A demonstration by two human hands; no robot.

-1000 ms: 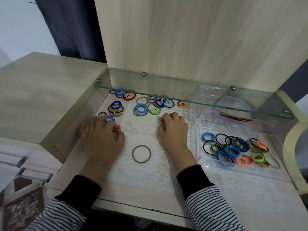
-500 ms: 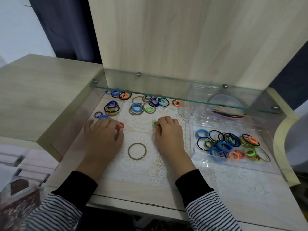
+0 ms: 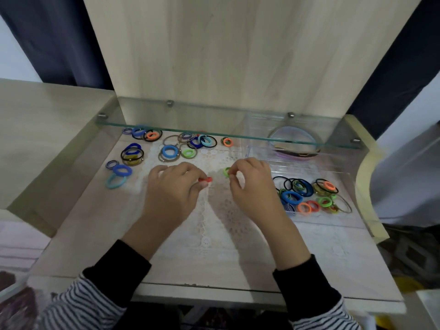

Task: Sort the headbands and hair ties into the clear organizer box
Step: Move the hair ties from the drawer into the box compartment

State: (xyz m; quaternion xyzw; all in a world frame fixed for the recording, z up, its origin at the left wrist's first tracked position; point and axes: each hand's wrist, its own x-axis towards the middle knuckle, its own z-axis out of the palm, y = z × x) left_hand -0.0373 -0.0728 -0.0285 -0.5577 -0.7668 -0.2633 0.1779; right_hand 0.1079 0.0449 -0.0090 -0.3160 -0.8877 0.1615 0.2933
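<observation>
Left hand (image 3: 171,189) — red tie (image 3: 206,179), right hand (image 3: 252,186) — green tie (image 3: 226,172)

one left hand (image 3: 172,195), one right hand (image 3: 252,189), one organizer box (image 3: 309,169), one glass shelf (image 3: 238,122)

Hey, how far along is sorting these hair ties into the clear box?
Roughly halfway, I'd judge. Done: a pile of ties lies in the clear box, front compartment; headbands in the rear. In hand: the left hand pinches a red tie, the right hand a green tie. Left: many loose ties on the lace mat.
</observation>
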